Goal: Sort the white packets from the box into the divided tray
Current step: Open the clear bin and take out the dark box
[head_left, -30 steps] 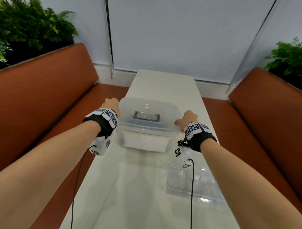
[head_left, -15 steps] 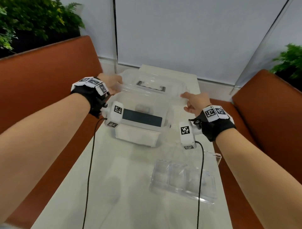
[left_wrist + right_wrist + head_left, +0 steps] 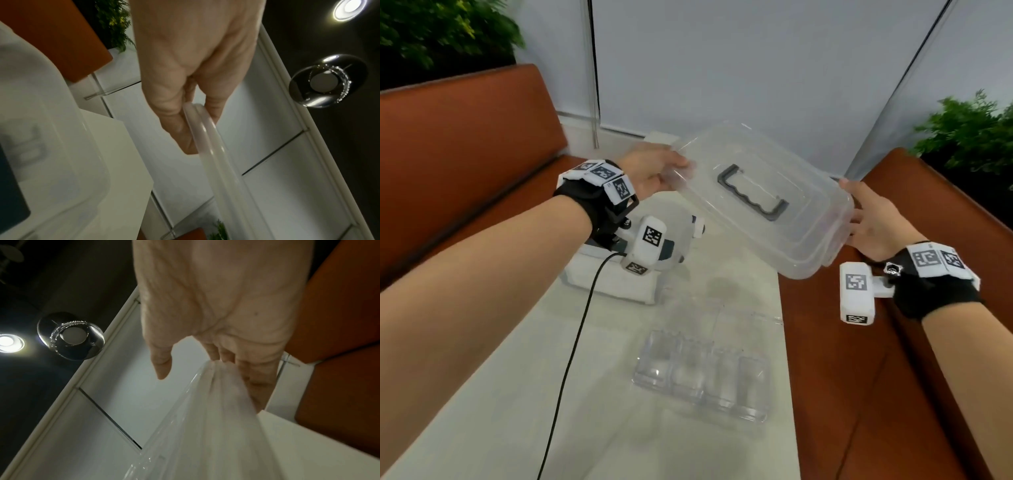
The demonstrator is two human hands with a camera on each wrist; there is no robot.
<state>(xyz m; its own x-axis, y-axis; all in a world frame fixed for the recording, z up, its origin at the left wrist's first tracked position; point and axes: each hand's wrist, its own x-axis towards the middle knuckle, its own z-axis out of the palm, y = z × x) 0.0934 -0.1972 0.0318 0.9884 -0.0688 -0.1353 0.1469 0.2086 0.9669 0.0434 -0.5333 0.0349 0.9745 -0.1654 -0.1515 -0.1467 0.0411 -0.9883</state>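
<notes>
A clear plastic lid (image 3: 756, 205) with a dark handle hangs tilted in the air above the table's right edge. My left hand (image 3: 650, 171) pinches the lid's rim (image 3: 216, 154) between thumb and fingers (image 3: 176, 129). My right hand (image 3: 866, 219) carries the lid's other end (image 3: 205, 426): its fingers (image 3: 257, 378) lie along the underside and the thumb stands apart. The open box (image 3: 616, 281) stands below my left wrist, white packets showing through its wall, mostly hidden by the wrist camera. The clear divided tray (image 3: 702, 373) lies nearer me on the table.
The narrow white table (image 3: 517, 411) runs away from me between two brown benches (image 3: 465, 154) (image 3: 859, 377). A black cable (image 3: 571, 359) hangs from my left wrist across the table. Potted plants (image 3: 969, 130) stand behind the benches.
Both hands have lifted the lid off the box and swung it up and to the right, tilting it. The box is left uncovered on the table.
</notes>
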